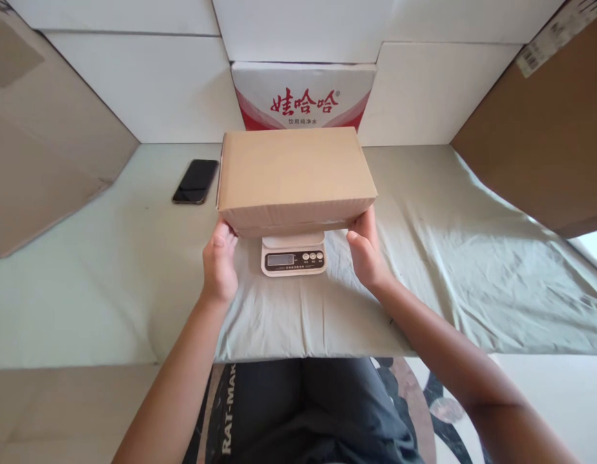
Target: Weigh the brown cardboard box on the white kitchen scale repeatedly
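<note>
A closed brown cardboard box (pixel 293 167) is held between my two hands, over a small white kitchen scale (pixel 294 261). My left hand (pixel 220 261) grips its lower left corner, fingers under the box and mostly hidden. At the lower right corner my right hand (pixel 369 251) grips it the same way, thumb at the front. The box covers most of the scale's platform; whether it touches the platform I cannot tell. The scale's small display and several round buttons face me, but the reading is too faint to make out.
A black phone (pixel 196 182) lies left of the box on the pale green cloth (pixel 109 283). Behind stand white boxes (pixel 424 96) and a carton with red lettering (pixel 305 96). Large brown cardboard boxes flank the left (pixel 47 142) and right (pixel 545 135).
</note>
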The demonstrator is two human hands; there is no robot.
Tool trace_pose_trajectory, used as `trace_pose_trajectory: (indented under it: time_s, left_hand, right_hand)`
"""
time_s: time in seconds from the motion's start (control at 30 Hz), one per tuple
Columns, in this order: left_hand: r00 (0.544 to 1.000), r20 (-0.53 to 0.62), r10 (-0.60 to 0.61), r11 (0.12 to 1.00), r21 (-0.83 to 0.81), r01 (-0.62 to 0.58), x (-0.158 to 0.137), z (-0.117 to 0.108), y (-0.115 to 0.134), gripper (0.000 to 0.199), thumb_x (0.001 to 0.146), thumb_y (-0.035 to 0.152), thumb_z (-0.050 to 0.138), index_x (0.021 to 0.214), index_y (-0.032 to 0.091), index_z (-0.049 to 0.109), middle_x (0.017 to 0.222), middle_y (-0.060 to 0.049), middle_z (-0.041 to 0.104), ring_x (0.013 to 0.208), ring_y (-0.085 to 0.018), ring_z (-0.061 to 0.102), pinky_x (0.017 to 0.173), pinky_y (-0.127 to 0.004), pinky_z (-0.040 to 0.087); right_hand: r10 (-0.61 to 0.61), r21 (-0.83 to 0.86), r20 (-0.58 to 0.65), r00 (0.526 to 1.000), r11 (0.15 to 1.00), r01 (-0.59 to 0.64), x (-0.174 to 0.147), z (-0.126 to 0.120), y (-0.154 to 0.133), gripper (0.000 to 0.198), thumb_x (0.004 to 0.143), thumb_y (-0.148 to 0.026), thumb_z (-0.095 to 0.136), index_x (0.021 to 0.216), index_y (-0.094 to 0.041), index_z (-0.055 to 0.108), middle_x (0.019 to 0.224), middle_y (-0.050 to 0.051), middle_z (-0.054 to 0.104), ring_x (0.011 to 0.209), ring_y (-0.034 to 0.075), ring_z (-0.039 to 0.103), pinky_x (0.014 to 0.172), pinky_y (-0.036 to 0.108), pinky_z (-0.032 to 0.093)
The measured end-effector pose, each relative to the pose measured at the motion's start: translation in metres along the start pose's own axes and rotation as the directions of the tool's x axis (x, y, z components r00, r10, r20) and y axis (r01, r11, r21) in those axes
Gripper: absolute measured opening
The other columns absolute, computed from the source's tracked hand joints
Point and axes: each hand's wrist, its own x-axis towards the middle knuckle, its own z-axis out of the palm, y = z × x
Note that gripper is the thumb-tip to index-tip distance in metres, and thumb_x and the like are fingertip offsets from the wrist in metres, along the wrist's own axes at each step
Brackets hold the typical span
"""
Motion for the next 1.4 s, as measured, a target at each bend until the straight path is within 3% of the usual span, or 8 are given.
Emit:
trace_pose_trajectory:
  time_s: [0.13,0.5,0.87,1.03,1.2,1.4]
  left_hand:
    - [1.000,-0.010,-0.010,1.000,0.006,0.010,-0.001,-0.001,-0.006,0.078,0.100,0.092,0.062,0.143,0.031,0.085,0.160,-0.015,0.077,0.168,-0.043,0.057,0.139,-0.062,0.047]
    - [0.998,-0.048,-0.039,0.999,-0.020,0.038,-0.003,0.000,-0.011,0.084,0.098,0.094,0.061,0.145,0.028,0.084,0.158,-0.017,0.078,0.166,-0.046,0.058,0.139,-0.065,0.046]
    - [0.996,-0.065,-0.063,0.996,-0.062,0.058,-0.003,-0.004,-0.018,0.079,0.095,0.094,0.067,0.134,0.028,0.089,0.158,-0.018,0.078,0.165,-0.046,0.060,0.139,-0.064,0.044]
    - [0.997,-0.057,-0.060,0.998,-0.030,0.059,-0.001,-0.006,-0.022,0.085,0.092,0.097,0.067,0.136,0.027,0.088,0.159,-0.018,0.077,0.166,-0.047,0.058,0.142,-0.066,0.039]
    - [0.999,-0.042,-0.033,0.999,-0.029,0.032,0.000,-0.008,-0.027,0.085,0.096,0.096,0.064,0.142,0.028,0.087,0.161,-0.017,0.077,0.167,-0.046,0.058,0.141,-0.065,0.043]
    - [0.996,-0.059,0.065,0.997,-0.032,-0.067,0.006,-0.015,-0.030,0.089,0.102,0.094,0.057,0.167,0.035,0.070,0.188,-0.005,0.052,0.183,-0.037,0.035,0.149,-0.052,0.034]
  right_hand:
    - [0.010,-0.014,-0.006,1.000,1.000,-0.010,-0.002,0.000,0.003,0.092,0.094,-0.080,0.068,0.176,-0.049,0.041,0.182,0.002,0.055,0.174,0.040,0.047,0.146,0.066,0.045]
    - [0.029,0.015,-0.031,0.999,0.999,-0.029,-0.010,0.008,-0.005,0.089,0.092,-0.077,0.072,0.172,-0.047,0.047,0.187,0.001,0.049,0.181,0.041,0.035,0.148,0.068,0.042]
    - [0.026,0.003,-0.024,0.999,1.000,-0.026,-0.011,0.007,0.013,0.094,0.094,-0.083,0.068,0.175,-0.044,0.041,0.190,0.002,0.045,0.182,0.037,0.036,0.149,0.062,0.041]
    - [0.034,0.022,-0.015,0.999,0.999,-0.034,-0.011,0.007,0.019,0.100,0.095,-0.084,0.068,0.178,-0.041,0.035,0.194,0.003,0.039,0.184,0.039,0.030,0.152,0.064,0.035]
    - [0.040,0.083,-0.018,0.999,0.996,-0.038,-0.010,0.006,0.017,0.096,0.093,-0.079,0.074,0.175,-0.043,0.041,0.194,0.000,0.039,0.186,0.039,0.028,0.155,0.065,0.028]
    - [0.118,0.194,-0.244,0.963,0.978,-0.071,0.007,-0.017,0.012,0.097,0.085,-0.082,0.076,0.171,-0.048,0.045,0.196,-0.006,0.036,0.190,0.036,0.017,0.157,0.065,0.014]
